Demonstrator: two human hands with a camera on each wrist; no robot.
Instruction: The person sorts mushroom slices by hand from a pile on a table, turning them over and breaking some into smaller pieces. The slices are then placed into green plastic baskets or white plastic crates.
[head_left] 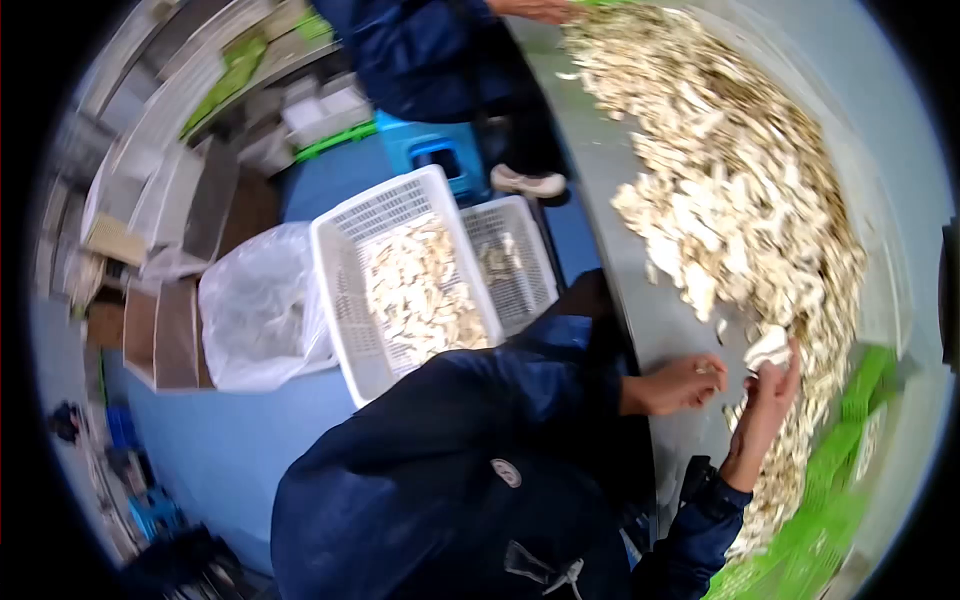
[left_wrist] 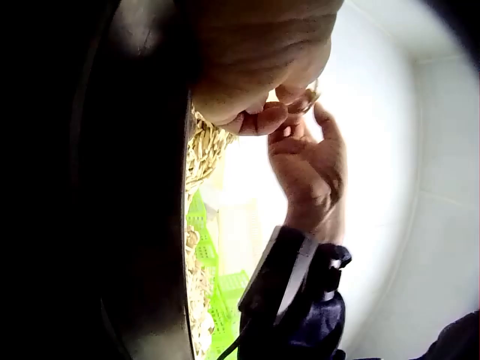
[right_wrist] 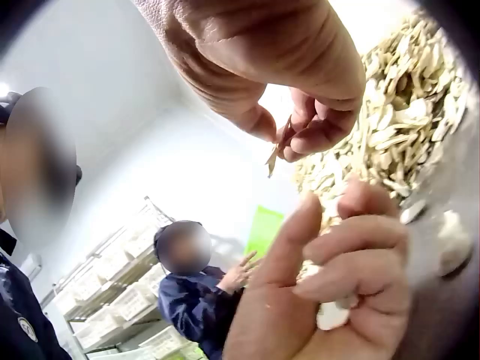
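Pale dried slices (head_left: 740, 220) lie heaped on the metal table. My right hand (head_left: 765, 410) is over the heap's near edge; in the right wrist view, this hand (right_wrist: 262, 52) pinches a thin brownish slice (right_wrist: 272, 159) between thumb and fingers. A larger white piece (head_left: 768, 347) appears beside its fingertips in the head view. Close by, my left hand (head_left: 682, 385) has curled fingers; the right wrist view shows this hand (right_wrist: 337, 285) with a pale piece (right_wrist: 332, 316) inside them. In the left wrist view, my left hand (left_wrist: 262, 56) partly hides the right fingertips.
White baskets (head_left: 335, 290) with pale slices stand on the floor beside me, near a plastic-lined box (head_left: 255, 310) and a blue stool (head_left: 440, 145). Green mesh (head_left: 835, 455) lies along the table's far side. Another person's hand (head_left: 535, 10) is at the heap's other end.
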